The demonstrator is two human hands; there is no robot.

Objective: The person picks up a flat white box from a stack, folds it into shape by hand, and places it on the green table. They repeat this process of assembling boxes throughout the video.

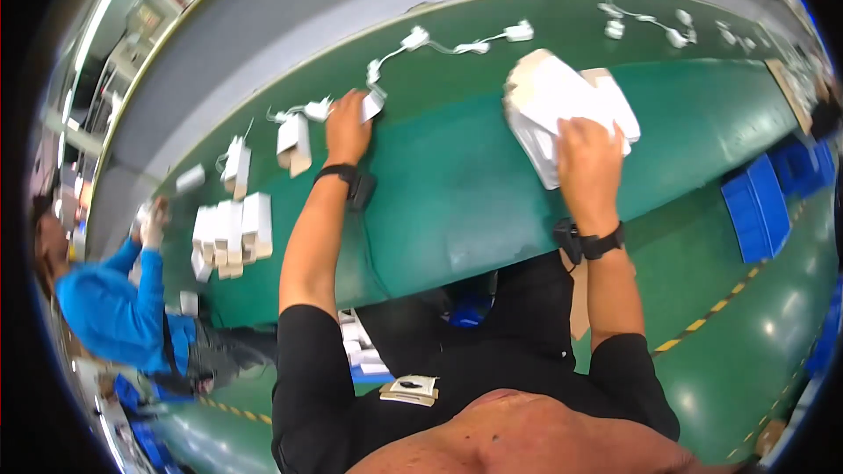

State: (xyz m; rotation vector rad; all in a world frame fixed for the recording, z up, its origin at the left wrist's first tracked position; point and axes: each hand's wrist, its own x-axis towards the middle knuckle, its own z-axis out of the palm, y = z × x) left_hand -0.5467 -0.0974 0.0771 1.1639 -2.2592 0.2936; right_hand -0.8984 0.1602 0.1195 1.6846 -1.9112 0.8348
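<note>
My left hand [349, 132] reaches to the far side of the green bench, its fingers closed round a small white block-shaped thing [372, 106]. Whether that is a carton or an adapter, I cannot tell. White adapters with cables [415, 38] lie in a line just beyond it, and a white carton with an open brown flap [293, 142] stands to its left. On the right, my right hand [590, 162] lies over a pile of flattened white cartons [549, 92], its fingers curled at the near edge.
Several white cartons [230, 233] stand grouped on the bench at left. Beside them a co-worker in a blue top [110, 307] handles something small. More adapters [676, 38] lie at the far right. Blue bins [757, 211] sit on the floor at right, near yellow-black tape.
</note>
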